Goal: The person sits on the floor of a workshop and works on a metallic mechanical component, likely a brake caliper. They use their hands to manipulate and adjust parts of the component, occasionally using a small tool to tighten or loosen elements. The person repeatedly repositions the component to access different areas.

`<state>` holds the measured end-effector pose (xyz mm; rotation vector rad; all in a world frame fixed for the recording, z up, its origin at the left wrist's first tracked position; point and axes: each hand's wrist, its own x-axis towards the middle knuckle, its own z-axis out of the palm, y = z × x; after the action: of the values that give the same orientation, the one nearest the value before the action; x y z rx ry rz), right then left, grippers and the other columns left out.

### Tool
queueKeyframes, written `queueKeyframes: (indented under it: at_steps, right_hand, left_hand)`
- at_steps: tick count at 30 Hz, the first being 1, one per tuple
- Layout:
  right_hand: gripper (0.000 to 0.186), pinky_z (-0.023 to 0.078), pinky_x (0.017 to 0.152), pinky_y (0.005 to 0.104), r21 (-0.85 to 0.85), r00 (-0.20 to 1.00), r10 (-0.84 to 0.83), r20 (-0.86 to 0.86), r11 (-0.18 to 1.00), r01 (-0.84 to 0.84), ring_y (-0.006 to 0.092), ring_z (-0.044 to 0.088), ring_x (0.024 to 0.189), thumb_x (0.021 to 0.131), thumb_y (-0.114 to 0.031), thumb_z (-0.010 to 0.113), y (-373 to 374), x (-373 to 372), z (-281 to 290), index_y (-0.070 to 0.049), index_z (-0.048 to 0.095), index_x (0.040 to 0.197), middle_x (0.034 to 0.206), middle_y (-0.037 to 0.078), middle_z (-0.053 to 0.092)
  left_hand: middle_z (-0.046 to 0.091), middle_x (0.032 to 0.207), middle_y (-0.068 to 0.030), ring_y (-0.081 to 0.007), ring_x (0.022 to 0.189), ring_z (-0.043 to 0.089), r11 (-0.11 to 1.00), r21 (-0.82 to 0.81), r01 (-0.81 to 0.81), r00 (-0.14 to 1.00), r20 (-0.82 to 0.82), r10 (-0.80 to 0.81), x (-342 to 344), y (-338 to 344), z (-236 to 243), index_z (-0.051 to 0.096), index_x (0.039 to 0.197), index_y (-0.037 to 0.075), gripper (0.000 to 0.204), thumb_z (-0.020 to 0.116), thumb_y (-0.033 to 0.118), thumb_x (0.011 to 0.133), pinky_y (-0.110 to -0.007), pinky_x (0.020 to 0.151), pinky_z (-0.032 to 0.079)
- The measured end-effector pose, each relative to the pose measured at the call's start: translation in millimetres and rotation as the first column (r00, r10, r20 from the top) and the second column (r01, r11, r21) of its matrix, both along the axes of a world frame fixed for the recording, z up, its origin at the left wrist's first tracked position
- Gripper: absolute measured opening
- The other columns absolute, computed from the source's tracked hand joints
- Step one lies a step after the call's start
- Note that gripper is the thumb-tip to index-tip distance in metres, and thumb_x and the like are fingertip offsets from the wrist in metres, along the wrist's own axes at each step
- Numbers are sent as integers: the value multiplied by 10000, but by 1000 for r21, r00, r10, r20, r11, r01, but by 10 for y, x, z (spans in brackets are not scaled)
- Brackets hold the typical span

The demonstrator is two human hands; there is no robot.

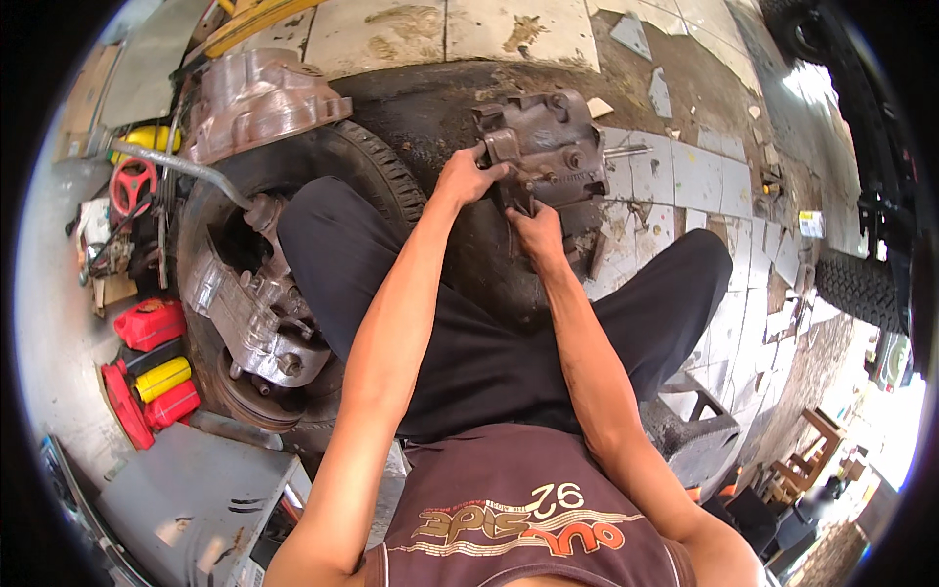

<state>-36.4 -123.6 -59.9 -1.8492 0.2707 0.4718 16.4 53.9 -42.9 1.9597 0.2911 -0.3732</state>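
Observation:
A dark, greasy gearbox casing (548, 147) with a thin metal shaft (626, 151) sticking out on its right rests tilted on or just above a black tyre (484, 259) between my knees. My left hand (469, 177) grips the casing's left edge, thumb across the near side. Lower down, my right hand (536, 233) holds its near edge, with the fingertips partly hidden under the metal. Left of my legs, a silvery gear-lever housing (256, 333) with a long bent lever (186, 164) lies on another tyre (377, 166). A rusty bell housing (259, 103) sits beyond it.
Red tool cases (150, 325) and a yellow cylinder (163, 380) stand at the left, near a grey metal cabinet (201, 489). Broken tiles (660, 93) litter the dirty floor at the far right. A dark plastic stool (690, 421) is beside my right leg; a vehicle tyre (861, 292) stands further right.

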Motion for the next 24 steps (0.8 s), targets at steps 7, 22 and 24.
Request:
queueKeyframes:
  at_steps: [7, 22, 24]
  right_hand:
    - [266, 493, 704, 330, -193, 998, 48, 40, 980, -39, 150, 622, 738, 855, -186, 705, 25, -26, 98, 35, 706, 1003, 828, 86, 707]
    - [328, 504, 776, 340, 23, 997, 74, -17, 997, -73, 216, 691, 821, 825, -209, 716, -98, 32, 38, 47, 705, 1030, 871, 151, 728]
    - [302, 490, 717, 322, -145, 998, 59, 21, 988, -55, 164, 644, 763, 838, -187, 706, -17, 53, 12, 49, 703, 1025, 834, 100, 704]
  left_hand:
    - [700, 1046, -228, -322, 1002, 681, 987, 150, 60, 998, -26, -56, -97, 43, 210, 682, 1210, 122, 523, 780, 390, 772, -417, 865, 499]
    - [703, 1062, -226, -306, 996, 691, 987, 158, 13, 999, -42, -7, 13, 77, 104, 649, 1256, 67, 697, 839, 432, 694, -387, 875, 514]
    - [703, 1048, -228, -321, 996, 689, 989, 145, -12, 1000, 23, 9, -21, 92, -14, 629, 1279, 52, 752, 846, 452, 681, -395, 859, 524]
